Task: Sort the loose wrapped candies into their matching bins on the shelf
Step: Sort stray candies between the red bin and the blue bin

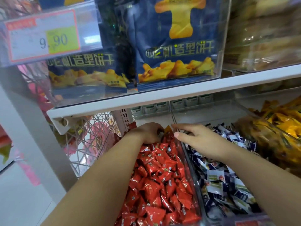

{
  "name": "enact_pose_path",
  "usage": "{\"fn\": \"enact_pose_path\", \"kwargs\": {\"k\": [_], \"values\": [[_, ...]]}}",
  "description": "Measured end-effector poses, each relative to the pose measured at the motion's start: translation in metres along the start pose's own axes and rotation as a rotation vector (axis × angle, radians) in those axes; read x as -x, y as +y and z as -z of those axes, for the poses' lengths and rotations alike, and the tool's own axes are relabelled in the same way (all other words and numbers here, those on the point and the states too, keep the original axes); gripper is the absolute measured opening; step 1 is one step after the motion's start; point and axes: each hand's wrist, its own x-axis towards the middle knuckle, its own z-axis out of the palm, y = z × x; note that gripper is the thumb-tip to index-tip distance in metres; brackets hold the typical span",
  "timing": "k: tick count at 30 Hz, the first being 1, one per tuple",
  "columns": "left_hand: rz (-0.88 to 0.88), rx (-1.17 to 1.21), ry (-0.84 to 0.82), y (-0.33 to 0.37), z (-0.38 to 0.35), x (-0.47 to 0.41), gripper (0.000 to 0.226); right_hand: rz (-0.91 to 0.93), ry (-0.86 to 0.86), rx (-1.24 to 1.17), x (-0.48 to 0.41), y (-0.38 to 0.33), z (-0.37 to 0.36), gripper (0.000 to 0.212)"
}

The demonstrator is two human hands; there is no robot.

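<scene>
At the back of the red candies [159, 176], a dark silvery candy [160, 134] is pinched in the curled fingers of the left hand [146, 132]. Its matching dark-and-white pile [219, 180] lies just rightward, across the clear divider [187, 154]. The right hand [195, 137], fingers straight and empty, is held over that pile, beneath the upper shelf [162, 95]

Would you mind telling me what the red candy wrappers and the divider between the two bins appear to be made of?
Red candy wrappers: probably glossy plastic or foil film, as they are creased and show bright glints.
Bin divider: seemingly clear rigid plastic, as the candies show through it and its edge catches the light.
</scene>
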Motion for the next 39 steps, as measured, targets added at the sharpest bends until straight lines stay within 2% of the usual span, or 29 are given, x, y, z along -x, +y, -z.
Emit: {"fn": "enact_pose_path", "kwargs": {"k": [3,8,12,16,18,20,23,27,31,35,39], "values": [[0.005,-0.001,0.007,-0.001,-0.003,-0.003,0.027,-0.001,-0.004,-0.003,0.001,-0.001,0.001,0.044],[-0.017,0.004,0.153,-0.009,-0.003,0.002,0.027,0.0,-0.003,0.003,0.001,-0.001,0.001,0.044],[0.006,0.113,0.314,-0.009,0.005,0.021,0.013,0.025,0.009,-0.005,0.005,-0.005,0.002,0.042],[0.027,0.274,0.49,0.007,0.012,0.053,0.009,0.024,0.114,-0.047,0.015,-0.008,0.01,0.038],[0.019,0.31,0.536,0.02,0.013,0.07,0.015,0.02,0.183,-0.047,0.028,-0.01,0.02,0.037],[-0.022,0.289,0.542,0.038,0.013,0.082,0.028,0.01,0.239,-0.014,0.046,-0.006,0.031,0.033],[-0.118,0.248,0.451,0.071,0.011,0.09,0.041,-0.026,0.293,0.032,0.08,0.002,0.056,0.025],[-0.208,0.141,0.339,0.114,0.006,0.084,0.044,-0.058,0.446,0.002,0.116,0.014,0.095,0.019],[-0.211,-0.065,0.277,0.147,0.005,0.074,0.036,-0.061,0.438,0.048,0.14,0.033,0.114,0.012],[-0.207,-0.087,0.365,0.172,0.004,0.062,0.033,-0.056,0.472,0.073,0.157,0.049,0.136,0.013],[-0.265,0.083,0.527,0.214,0.006,0.051,0.027,-0.077,0.637,0.038,0.169,0.069,0.157,0.012]]}}
